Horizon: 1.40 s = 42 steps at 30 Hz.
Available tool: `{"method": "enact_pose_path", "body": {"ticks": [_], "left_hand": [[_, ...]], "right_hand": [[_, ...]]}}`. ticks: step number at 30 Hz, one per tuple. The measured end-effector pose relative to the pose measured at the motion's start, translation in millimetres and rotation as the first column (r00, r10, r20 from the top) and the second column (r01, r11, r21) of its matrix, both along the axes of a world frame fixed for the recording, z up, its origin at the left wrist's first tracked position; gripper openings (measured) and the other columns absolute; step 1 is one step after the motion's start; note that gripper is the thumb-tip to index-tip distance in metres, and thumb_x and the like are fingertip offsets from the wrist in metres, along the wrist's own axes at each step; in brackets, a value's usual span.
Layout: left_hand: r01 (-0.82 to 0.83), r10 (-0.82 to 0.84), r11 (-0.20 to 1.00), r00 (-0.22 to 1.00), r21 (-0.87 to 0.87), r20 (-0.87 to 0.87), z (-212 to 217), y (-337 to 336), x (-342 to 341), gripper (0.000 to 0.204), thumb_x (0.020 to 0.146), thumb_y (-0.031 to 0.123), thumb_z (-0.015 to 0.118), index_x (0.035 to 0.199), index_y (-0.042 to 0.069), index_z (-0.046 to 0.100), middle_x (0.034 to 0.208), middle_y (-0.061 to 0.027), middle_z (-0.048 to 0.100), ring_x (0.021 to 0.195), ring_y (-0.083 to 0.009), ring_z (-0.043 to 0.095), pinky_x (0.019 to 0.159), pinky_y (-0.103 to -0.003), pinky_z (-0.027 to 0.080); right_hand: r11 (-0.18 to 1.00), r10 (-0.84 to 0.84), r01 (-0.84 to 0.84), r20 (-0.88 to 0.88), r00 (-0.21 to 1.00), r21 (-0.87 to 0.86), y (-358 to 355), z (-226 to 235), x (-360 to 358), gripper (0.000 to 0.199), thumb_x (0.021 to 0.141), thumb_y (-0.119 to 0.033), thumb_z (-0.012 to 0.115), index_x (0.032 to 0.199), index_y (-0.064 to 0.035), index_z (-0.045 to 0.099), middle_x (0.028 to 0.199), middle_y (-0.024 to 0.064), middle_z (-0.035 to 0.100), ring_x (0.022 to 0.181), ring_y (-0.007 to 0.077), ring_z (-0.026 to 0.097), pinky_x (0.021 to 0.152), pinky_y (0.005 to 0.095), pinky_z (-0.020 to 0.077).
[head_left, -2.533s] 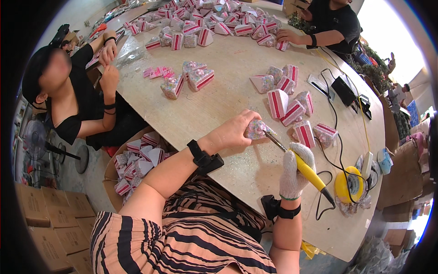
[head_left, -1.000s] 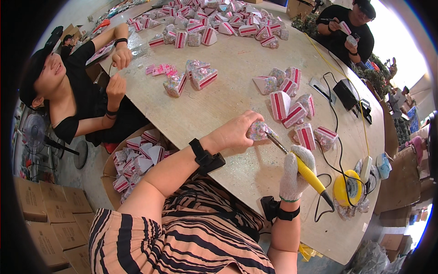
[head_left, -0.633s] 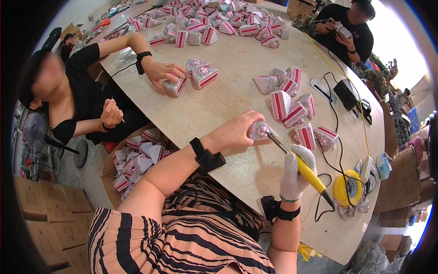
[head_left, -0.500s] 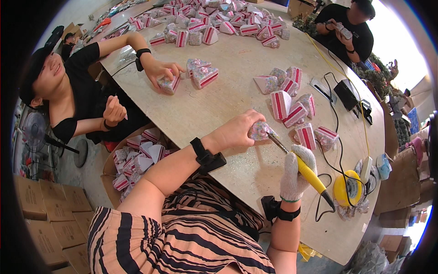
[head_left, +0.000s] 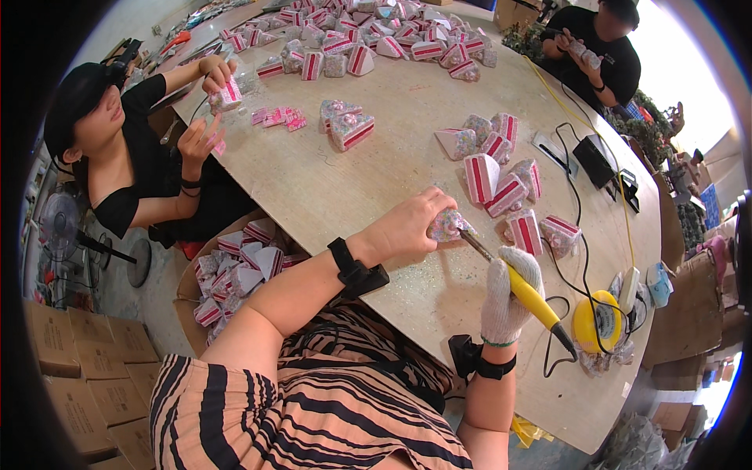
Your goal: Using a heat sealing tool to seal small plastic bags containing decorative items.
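My left hand (head_left: 406, 225), bare, is closed round a speckled, glittery toy cake slice (head_left: 447, 222) resting against the table. In my right hand (head_left: 509, 301), which wears a white knit glove, is a soldering iron (head_left: 535, 301) with a yellow handle. Its metal tip meets the right side of that slice; the exact contact spot is too small to make out. Just beyond my hands lies a cluster of similar slices (head_left: 480, 178) with pink, white and red layered sides. Glitter specks are scattered over the tabletop (head_left: 423, 278) by my left wrist.
A yellow tape roll (head_left: 595, 323), a black power adapter (head_left: 595, 162) and loose cords lie to the right. A large heap of slices (head_left: 360, 43) covers the far side. At left a co-worker holds another slice (head_left: 225, 95); below is a filled box (head_left: 188, 301).
My hands and the soldering iron have hardly moved. The co-worker at left has drawn a slice back and up from the table, and small pink pieces show where that hand was.
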State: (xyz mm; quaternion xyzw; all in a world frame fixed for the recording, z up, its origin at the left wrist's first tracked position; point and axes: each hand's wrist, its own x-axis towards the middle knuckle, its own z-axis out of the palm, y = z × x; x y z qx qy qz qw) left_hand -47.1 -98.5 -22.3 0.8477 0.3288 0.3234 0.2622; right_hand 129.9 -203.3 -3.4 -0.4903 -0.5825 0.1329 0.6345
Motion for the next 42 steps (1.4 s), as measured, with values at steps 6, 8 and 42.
{"method": "enact_pose_path", "body": {"ticks": [6, 8, 42], "left_hand": [[-0.002, 0.003, 1.0, 0.999, -0.011, 0.039, -0.4, -0.1, 0.6, 0.046, 0.063, 0.001, 0.061, 0.108, 0.001, 0.049, 0.104, -0.0169, 0.051, 0.098, -0.035, 0.054, 0.085, -0.037, 0.045], [0.003, -0.003, 1.0, 1.0, -0.01, 0.003, 0.6, -0.2, 1.3, 0.046, 0.064, 0.002, 0.061, 0.108, 0.001, 0.049, 0.104, -0.0173, 0.051, 0.099, -0.035, 0.053, 0.085, -0.037, 0.045], [0.071, -0.092, 0.972, 0.992, -0.222, -0.083, 16.2, 4.3, -48.6, 0.053, 0.064, 0.002, 0.061, 0.115, 0.005, 0.048, 0.11, -0.0099, 0.049, 0.1, -0.0225, 0.052, 0.084, -0.031, 0.048]], "right_hand": [[1.0, 0.012, -0.012, 0.015, 1.0, 0.003, -0.3, 0.2, 1.3, 0.015, 0.077, -0.001, 0.063, 0.092, -0.0005, 0.06, 0.086, 0.0071, 0.06, 0.078, 0.0151, 0.055, 0.074, 0.0277, 0.0441], [0.999, 0.015, -0.017, 0.047, 0.999, 0.034, 0.0, -0.8, 3.9, 0.013, 0.081, -0.001, 0.062, 0.093, -0.0007, 0.06, 0.088, 0.0033, 0.06, 0.078, 0.009, 0.052, 0.071, 0.0234, 0.0429], [0.989, 0.147, -0.147, -0.031, 0.989, 0.001, -7.4, 4.0, -10.0, 0.021, 0.074, -0.003, 0.068, 0.093, -0.0012, 0.06, 0.086, 0.0105, 0.061, 0.078, 0.0217, 0.057, 0.074, 0.0326, 0.045]]}}
